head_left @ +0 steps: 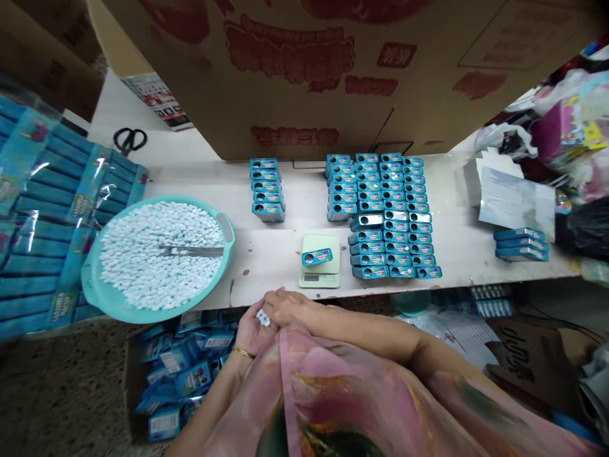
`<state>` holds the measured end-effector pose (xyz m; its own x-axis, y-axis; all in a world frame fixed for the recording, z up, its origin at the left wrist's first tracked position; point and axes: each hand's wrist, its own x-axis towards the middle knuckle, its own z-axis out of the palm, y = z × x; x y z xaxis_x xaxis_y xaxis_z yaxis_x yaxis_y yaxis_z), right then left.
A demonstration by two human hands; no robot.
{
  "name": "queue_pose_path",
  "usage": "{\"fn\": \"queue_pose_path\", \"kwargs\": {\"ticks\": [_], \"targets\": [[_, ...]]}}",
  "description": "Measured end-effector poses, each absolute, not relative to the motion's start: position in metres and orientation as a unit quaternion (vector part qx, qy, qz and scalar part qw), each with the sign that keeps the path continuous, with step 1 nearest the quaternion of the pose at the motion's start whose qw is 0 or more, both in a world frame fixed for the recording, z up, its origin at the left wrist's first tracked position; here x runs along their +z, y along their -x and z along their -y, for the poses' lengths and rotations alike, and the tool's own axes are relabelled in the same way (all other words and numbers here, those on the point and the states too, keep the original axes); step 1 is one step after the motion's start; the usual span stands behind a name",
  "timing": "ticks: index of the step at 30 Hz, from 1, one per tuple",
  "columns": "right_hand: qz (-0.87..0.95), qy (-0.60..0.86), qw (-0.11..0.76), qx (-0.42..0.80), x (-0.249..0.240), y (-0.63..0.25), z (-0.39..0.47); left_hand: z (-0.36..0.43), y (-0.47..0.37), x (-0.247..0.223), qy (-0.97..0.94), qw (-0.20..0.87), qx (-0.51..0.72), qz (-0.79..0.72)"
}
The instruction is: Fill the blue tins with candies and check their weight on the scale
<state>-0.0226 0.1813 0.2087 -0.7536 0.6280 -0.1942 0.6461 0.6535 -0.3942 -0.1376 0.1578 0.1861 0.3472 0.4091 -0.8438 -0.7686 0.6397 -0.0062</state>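
Small white tablets lie in the cupped palm of my left hand, close to the table's front edge. My right hand rests over that palm, its fingers bent together at the tablets; what they pinch, if anything, is hidden. Just beyond my hands, a pale green digital scale carries one blue tin with a dark opening on its top. To the left, a turquoise basin is full of more white tablets, with a flat metal scoop or blade lying on them.
Rows of blue tins stand right of the scale, and a shorter row stands behind it. A large cardboard box closes off the back. Wrapped blue packs and black scissors are at left. Below sits a carton of packs.
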Motion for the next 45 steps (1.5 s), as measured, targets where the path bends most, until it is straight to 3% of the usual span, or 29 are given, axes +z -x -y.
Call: {"fn": "queue_pose_path", "kwargs": {"ticks": [8,17,20,23,26,32,38,41,45], "targets": [[-0.931,-0.325,-0.008,-0.165,0.197,0.017,-0.179,-0.159,0.138,0.182,0.211,0.801,0.37,-0.421],[-0.929,-0.299,-0.015,-0.218,0.198,0.004,-0.186,-0.162,0.131,0.185,0.23,0.778,0.352,-0.467],[-0.907,-0.376,-0.035,-0.187,0.21,-0.024,-0.201,-0.162,0.131,0.185,0.214,0.773,0.378,-0.461],[-0.853,-0.503,0.009,-0.139,0.219,-0.06,-0.219,-0.162,0.134,0.186,0.21,0.761,0.409,-0.458],[-0.843,-0.518,0.044,-0.139,0.221,-0.078,-0.237,-0.163,0.14,0.188,0.23,0.745,0.427,-0.457],[-0.874,-0.473,-0.004,-0.11,0.207,-0.023,-0.295,-0.164,0.156,0.191,0.249,0.711,0.466,-0.465],[-0.888,-0.453,0.005,-0.077,0.182,0.027,-0.345,-0.166,0.164,0.193,0.241,0.699,0.476,-0.476],[-0.883,-0.467,-0.002,-0.039,0.185,-0.01,-0.337,-0.168,0.167,0.19,0.237,0.701,0.47,-0.481],[-0.791,-0.611,0.017,0.015,0.193,-0.093,-0.314,-0.171,0.166,0.185,0.23,0.708,0.453,-0.49]]}}
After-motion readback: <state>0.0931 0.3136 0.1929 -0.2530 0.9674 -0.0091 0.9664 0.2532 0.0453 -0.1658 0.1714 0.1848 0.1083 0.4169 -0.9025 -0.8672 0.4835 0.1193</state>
